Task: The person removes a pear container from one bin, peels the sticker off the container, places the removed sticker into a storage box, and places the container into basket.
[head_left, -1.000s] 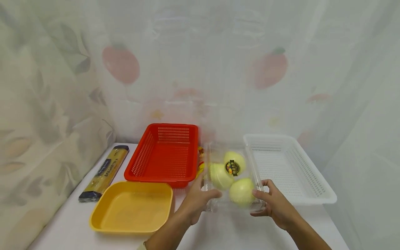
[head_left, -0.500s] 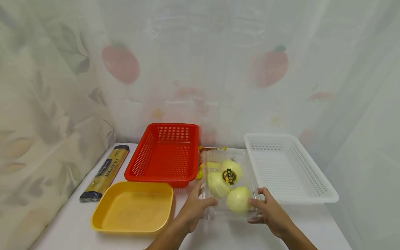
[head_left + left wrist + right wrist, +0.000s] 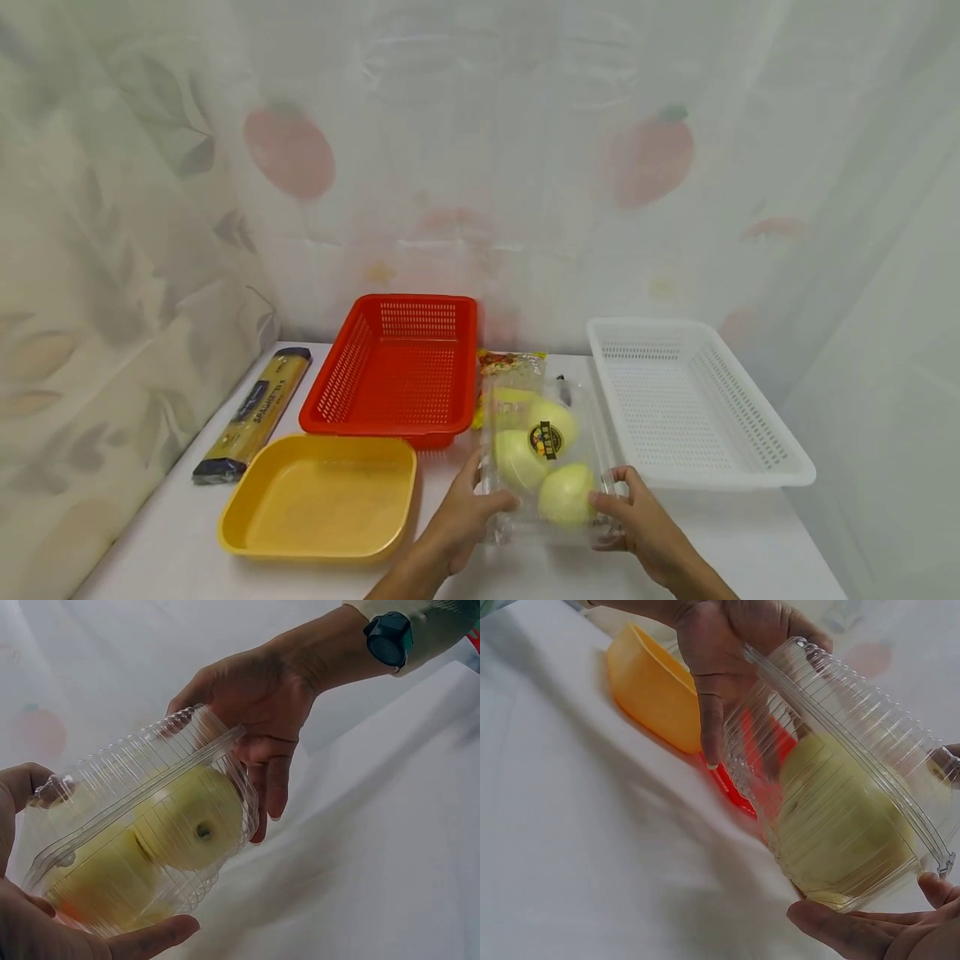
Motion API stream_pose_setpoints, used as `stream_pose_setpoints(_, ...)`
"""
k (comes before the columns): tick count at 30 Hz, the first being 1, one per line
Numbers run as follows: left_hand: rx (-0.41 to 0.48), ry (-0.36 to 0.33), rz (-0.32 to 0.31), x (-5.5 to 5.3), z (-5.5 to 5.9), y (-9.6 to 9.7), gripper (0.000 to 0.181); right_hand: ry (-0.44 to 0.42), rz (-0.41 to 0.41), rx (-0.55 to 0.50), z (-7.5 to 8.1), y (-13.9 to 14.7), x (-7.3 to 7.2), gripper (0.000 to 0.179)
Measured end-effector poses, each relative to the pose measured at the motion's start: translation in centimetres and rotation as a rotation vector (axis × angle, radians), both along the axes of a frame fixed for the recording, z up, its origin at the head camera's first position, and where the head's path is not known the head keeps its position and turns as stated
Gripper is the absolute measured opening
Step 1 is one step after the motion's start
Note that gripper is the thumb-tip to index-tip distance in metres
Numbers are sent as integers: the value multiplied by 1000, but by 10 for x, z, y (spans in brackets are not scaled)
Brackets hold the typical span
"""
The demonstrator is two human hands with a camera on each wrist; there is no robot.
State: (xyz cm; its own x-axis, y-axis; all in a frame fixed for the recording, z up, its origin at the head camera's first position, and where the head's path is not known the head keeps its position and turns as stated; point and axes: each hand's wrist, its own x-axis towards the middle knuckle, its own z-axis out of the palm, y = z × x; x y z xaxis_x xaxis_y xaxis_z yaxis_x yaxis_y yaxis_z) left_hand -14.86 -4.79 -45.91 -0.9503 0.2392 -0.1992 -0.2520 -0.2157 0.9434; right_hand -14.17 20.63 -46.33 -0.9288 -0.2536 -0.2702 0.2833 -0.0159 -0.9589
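In the head view, a clear plastic fruit box (image 3: 592, 417) is held between both hands above the table. Through its ribbed walls show pale yellow-green round fruits (image 3: 566, 496), and a dark label (image 3: 545, 439) is on the lid. My left hand (image 3: 467, 517) grips the left side near the front corner, thumb on top. The right hand (image 3: 643, 527) grips the opposite side the same way. In the left wrist view, the fingers of the right hand (image 3: 262, 705) reach under the box's end. The right wrist view shows the box (image 3: 840, 795) tilted, with the table below it.
Left of the box stand a red basket (image 3: 315, 400) and a yellow basin (image 3: 225, 521). A spaghetti pack (image 3: 255, 412) lies at the far left. On the right is a white basket (image 3: 757, 450). Behind the box lies a colourful plastic packet (image 3: 513, 360) beside a small dark item (image 3: 563, 390).
Both hands have brought the fruit box closer to the person and slightly left. More of the packet behind it now shows, along with the small dark item.
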Motion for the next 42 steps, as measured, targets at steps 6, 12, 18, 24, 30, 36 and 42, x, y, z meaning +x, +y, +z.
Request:
stream_pose_setpoints(6,8,-23,-3,2,-10,-1,91,-15,7,3,-10,-1,2,58)
stream_pose_setpoints(12,-30,-36,5,5,-20,-1,93,-29,4,15,-17,-2,5,56)
stream_pose_setpoints(18,-59,-34,13,6,-31,-1,93,-47,-8,47,-23,-3,7,56)
stream_pose_setpoints(24,-61,-33,6,9,-37,-2,93,-64,3,70,-30,-1,9,57)
stream_pose_setpoints(30,-74,-32,-11,8,-45,-4,88,-61,3,103,-37,1,10,54)
stream_pose_setpoints(36,-117,-21,-22,7,-46,-4,87,-28,-7,141,-39,2,12,51)
stream_pose_setpoints(42,-205,-20,-24,6,-45,-5,87,-46,-14,175,-38,1,12,54)
